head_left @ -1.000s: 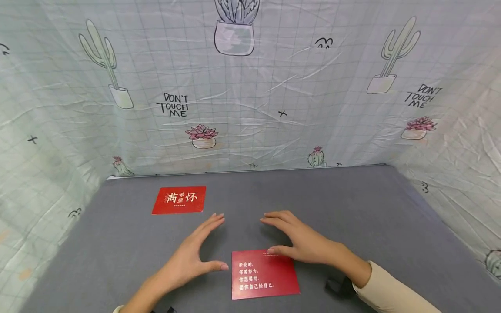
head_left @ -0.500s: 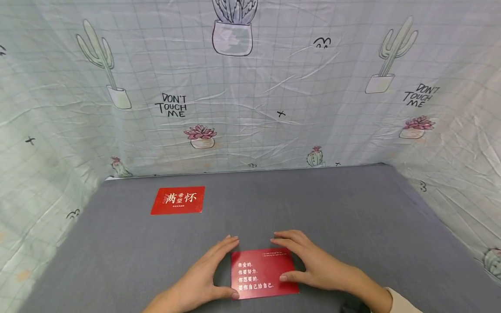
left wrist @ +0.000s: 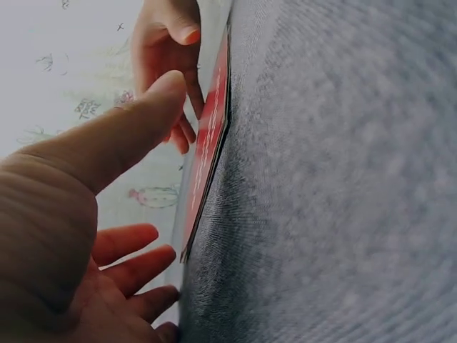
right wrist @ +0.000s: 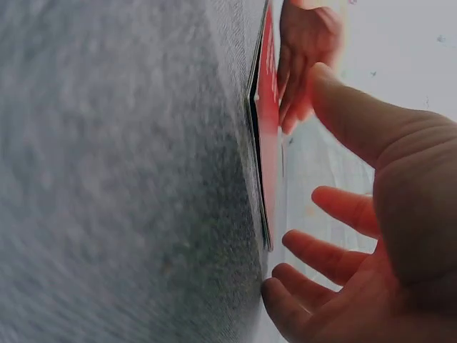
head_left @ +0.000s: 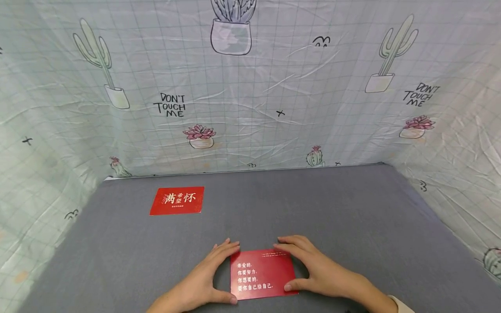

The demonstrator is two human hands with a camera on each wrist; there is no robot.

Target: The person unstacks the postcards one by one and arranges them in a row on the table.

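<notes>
A dark red card (head_left: 261, 273) with white Chinese writing lies flat on the grey tabletop, near its front. My left hand (head_left: 197, 279) is at the card's left edge, thumb near the lower left corner and fingertips near the upper left one. My right hand (head_left: 325, 273) is at the right side, its thumb over the lower right corner in the head view. Both wrist views show the fingers spread and loosely bent. Seen edge-on, the card (right wrist: 265, 136) appears layered, with dark gaps below its top sheet. Whether any fingertip touches it, I cannot tell.
A second, brighter red card (head_left: 177, 201) with white characters lies further back on the left. Grey cloth (head_left: 332, 204) covers the table. A pale curtain (head_left: 250, 95) printed with cacti hangs along the back and both sides.
Both hands have come down and toward me, to the two sides of the near card. In the last half second they have shifted only slightly. Neither card has visibly moved on the table.
</notes>
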